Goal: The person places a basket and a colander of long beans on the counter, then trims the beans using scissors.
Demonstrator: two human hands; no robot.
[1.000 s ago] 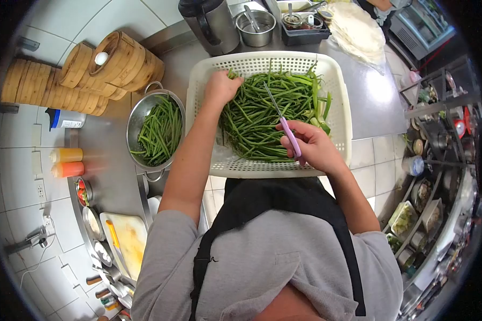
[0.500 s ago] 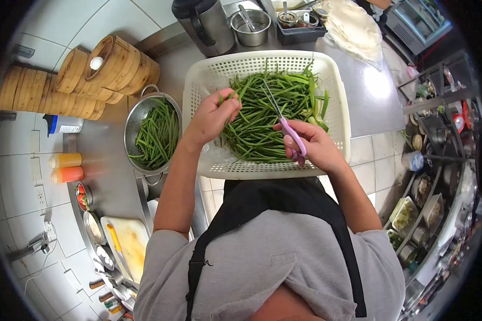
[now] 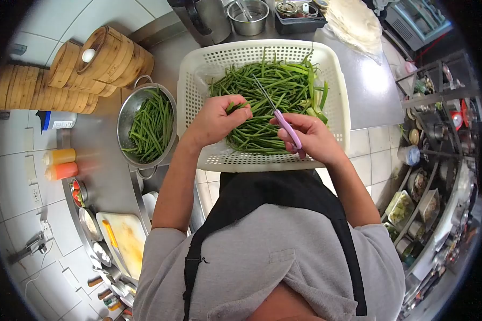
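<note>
Right now the left hand [image 3: 218, 123] is above the near left part of the basket [image 3: 262, 162], its fingers curled in firmly, thumb against them, round a few beans [image 3: 233, 108]. How many are pinched there I cannot tell, as the knuckles cover most of them. The right hand [image 3: 311, 138] has its fingers bent more loosely about the handles of the scissors [image 3: 289, 131]; whether a finger goes right through a loop I can't make out. The blades slant forward and to the left over the heap [image 3: 289, 85], just beside the left fingers, and look nearly together.

That heap lies tangled inside the basket, beneath and ahead of both sets of fingers. Off to the left of the left fingers, outside the basket, a colander [image 3: 125, 120] with more beans sits on the counter [image 3: 367, 109]. Farther left and forward of them stand the steamers [image 3: 115, 59].

To my eye, the step in hand is gripping a small bunch with the scissors at the ready; no cut is being made. A snip from this pose would call for the right fingers to spread the blades and bring them to the bunch, clear of the left fingertips.
</note>
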